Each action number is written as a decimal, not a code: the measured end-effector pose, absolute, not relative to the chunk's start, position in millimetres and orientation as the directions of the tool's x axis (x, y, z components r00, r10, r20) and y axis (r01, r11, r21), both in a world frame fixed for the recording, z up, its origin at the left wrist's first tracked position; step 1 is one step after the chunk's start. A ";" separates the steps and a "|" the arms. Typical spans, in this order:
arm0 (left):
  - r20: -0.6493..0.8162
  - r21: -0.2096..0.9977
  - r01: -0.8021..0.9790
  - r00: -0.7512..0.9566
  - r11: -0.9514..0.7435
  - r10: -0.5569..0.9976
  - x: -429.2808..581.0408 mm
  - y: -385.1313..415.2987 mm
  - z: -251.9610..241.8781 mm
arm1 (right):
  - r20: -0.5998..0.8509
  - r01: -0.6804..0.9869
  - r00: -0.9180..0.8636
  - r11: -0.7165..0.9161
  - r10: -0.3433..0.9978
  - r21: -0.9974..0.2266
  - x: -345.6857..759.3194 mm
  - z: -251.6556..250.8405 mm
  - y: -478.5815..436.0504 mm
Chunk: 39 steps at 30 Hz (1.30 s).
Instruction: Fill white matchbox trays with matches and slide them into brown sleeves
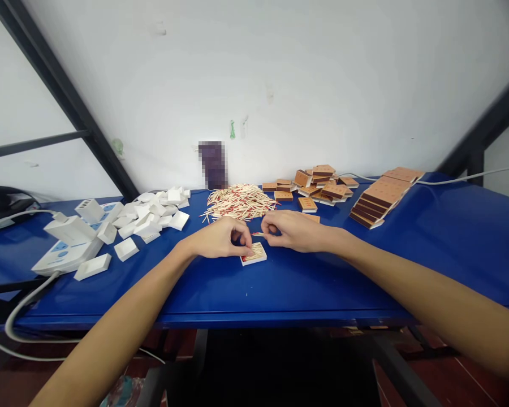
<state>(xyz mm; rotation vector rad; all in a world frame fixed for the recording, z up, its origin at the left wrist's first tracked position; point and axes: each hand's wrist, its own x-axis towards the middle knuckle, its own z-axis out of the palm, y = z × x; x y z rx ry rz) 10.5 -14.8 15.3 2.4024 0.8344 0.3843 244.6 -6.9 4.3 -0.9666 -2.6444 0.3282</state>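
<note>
A small white matchbox tray point(254, 254) filled with red-tipped matches lies on the blue table point(288, 282). My left hand point(220, 237) rests against the tray's left side with fingers curled. My right hand point(294, 230) pinches a few matches point(259, 234) just above the tray, fingers closed. A loose heap of matches point(240, 202) lies right behind both hands.
Several empty white trays point(150, 217) are piled at the left beside white power strips point(68, 249) and grey cables point(21, 308). Brown matchbox sleeves point(318, 183) lie scattered at the back right, with a stacked row of them point(379, 200) further right. A white wall stands behind the table.
</note>
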 end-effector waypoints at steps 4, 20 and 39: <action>0.088 0.592 0.476 0.764 -0.650 0.640 11.8 -17.6 18.7 | 0.296 0.466 -0.742 0.780 0.602 -0.418 242.5 3.5 -9.7; -0.061 0.643 0.529 0.756 -0.554 0.651 -3.5 -5.5 26.7 | 0.354 0.327 -0.791 0.834 0.499 -0.445 228.2 -1.4 -29.5; -0.155 0.666 0.537 0.779 -0.518 0.608 -4.0 -6.7 24.7 | 0.256 0.376 -0.821 0.822 0.509 -0.428 232.6 1.2 -27.7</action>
